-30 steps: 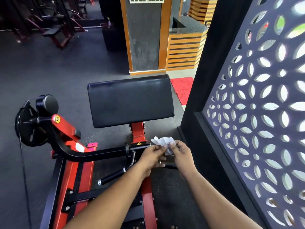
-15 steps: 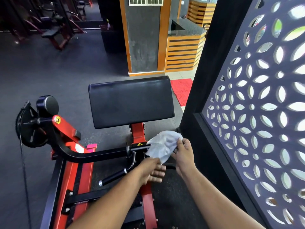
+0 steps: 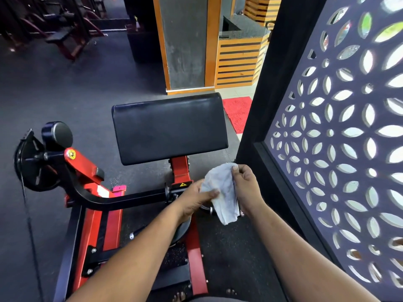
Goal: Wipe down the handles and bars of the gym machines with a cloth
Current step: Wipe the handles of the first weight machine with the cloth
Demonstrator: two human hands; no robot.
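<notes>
Cloth: the white cloth hangs between both hands, just this side of the pad and above the machine's red frame.
Right hand: the right hand pinches the cloth's top corner between thumb and fingers, the other fingers curled in.
Left hand: the left hand grips the cloth's left edge, its thumb laid across the fabric.
Bar: a black bar curves from the red pivot arm towards the left hand; its near end is hidden behind the hands.
Pad: the black pad sits tilted on a red post.
Plate: a black plate hangs at the left.
Screen: a cut-out screen stands to the right.
Mat: a red mat lies beyond the pad.
</notes>
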